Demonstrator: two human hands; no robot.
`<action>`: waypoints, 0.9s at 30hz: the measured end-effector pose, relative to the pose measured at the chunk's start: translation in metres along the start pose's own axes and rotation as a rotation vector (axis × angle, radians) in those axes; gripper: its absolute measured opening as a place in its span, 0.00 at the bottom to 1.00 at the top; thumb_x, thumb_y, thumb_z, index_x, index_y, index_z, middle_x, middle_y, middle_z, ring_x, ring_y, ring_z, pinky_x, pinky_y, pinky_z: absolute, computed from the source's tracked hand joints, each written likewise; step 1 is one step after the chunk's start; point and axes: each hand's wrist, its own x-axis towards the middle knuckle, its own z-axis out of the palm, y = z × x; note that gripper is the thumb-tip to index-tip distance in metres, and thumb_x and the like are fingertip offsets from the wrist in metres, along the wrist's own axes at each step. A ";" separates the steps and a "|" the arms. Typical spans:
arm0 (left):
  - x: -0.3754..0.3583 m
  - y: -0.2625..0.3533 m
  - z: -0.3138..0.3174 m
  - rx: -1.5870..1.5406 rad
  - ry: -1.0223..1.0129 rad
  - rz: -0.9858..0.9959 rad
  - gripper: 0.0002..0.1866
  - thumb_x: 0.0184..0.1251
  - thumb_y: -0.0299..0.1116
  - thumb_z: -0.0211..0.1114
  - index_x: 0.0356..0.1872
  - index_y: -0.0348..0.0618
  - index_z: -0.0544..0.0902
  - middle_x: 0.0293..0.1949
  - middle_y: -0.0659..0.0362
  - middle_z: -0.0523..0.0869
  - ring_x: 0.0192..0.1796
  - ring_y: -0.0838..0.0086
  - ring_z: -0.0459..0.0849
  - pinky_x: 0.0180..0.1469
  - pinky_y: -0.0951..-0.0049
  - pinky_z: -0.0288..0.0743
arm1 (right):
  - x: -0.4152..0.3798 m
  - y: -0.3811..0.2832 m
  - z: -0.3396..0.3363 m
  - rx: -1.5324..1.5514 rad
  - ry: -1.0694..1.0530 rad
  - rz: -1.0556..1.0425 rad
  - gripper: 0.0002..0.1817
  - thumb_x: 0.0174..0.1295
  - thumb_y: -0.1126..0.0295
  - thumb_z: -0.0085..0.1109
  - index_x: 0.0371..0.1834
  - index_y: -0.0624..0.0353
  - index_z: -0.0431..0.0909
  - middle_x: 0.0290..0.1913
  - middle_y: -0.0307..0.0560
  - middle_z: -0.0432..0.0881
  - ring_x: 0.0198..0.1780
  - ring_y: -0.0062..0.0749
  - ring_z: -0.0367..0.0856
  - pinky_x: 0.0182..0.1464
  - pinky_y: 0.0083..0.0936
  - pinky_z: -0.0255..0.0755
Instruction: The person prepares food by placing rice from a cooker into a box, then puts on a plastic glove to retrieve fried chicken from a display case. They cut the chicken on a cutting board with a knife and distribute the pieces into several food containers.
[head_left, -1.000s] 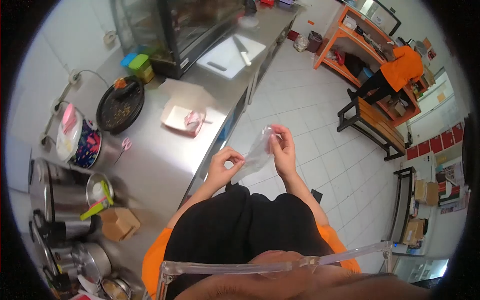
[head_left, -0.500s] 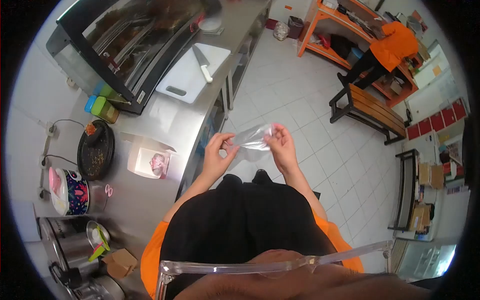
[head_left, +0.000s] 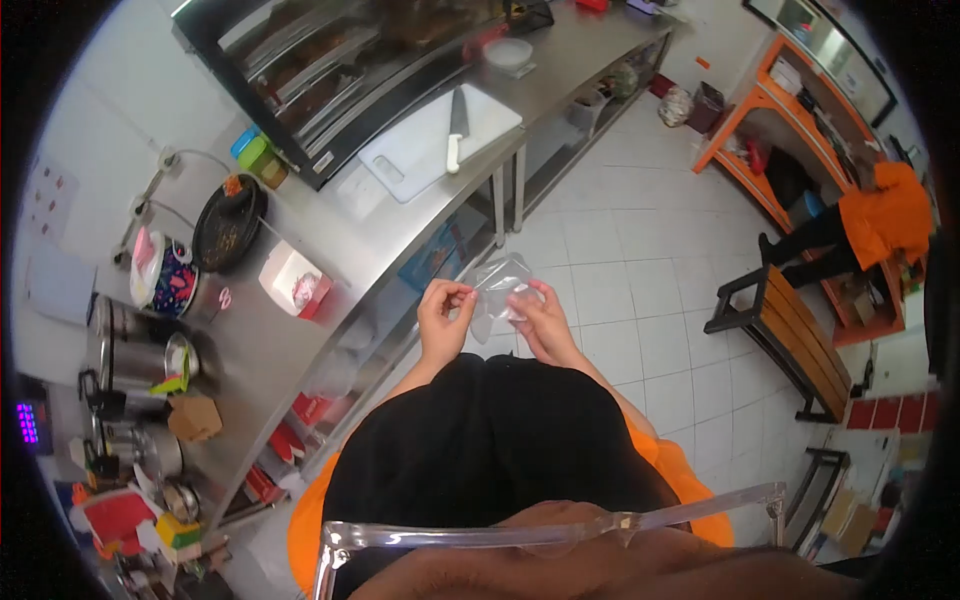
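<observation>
Head view: the left hand point(head_left: 443, 308) and right hand point(head_left: 540, 318) each pinch an edge of a clear plastic bag point(head_left: 497, 285) — it hangs between their fingers, above the tiled floor point(head_left: 620, 290). Left of the fingers runs the steel worktop point(head_left: 330, 250) — white cutting board point(head_left: 435, 140), knife point(head_left: 455, 128).

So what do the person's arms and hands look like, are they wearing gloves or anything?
No gloves. The left hand and right hand are bare, with bare forearms. Short orange sleeves show at the shoulders, beside a black apron over the front.
</observation>
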 end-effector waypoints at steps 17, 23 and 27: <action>-0.035 -0.004 0.053 0.536 -0.366 -0.048 0.14 0.56 0.40 0.70 0.36 0.39 0.82 0.33 0.54 0.84 0.36 0.67 0.82 0.41 0.68 0.73 | 0.020 -0.001 -0.060 -0.001 -0.137 -0.002 0.20 0.59 0.81 0.59 0.52 0.61 0.62 0.38 0.46 0.76 0.39 0.26 0.79 0.44 0.21 0.74; -0.020 -0.005 0.079 0.325 -0.363 -0.144 0.13 0.56 0.36 0.71 0.35 0.36 0.83 0.31 0.53 0.85 0.34 0.67 0.83 0.39 0.70 0.74 | 0.017 -0.022 -0.067 -0.135 -0.092 -0.086 0.17 0.58 0.83 0.58 0.49 0.65 0.67 0.39 0.45 0.77 0.40 0.26 0.79 0.46 0.21 0.75; -0.010 -0.013 0.087 0.222 -0.370 -0.198 0.11 0.56 0.34 0.70 0.33 0.35 0.83 0.29 0.55 0.85 0.33 0.72 0.82 0.40 0.73 0.74 | 0.024 -0.033 -0.078 -0.170 -0.136 -0.168 0.17 0.58 0.82 0.60 0.49 0.66 0.69 0.39 0.44 0.77 0.41 0.25 0.78 0.47 0.21 0.74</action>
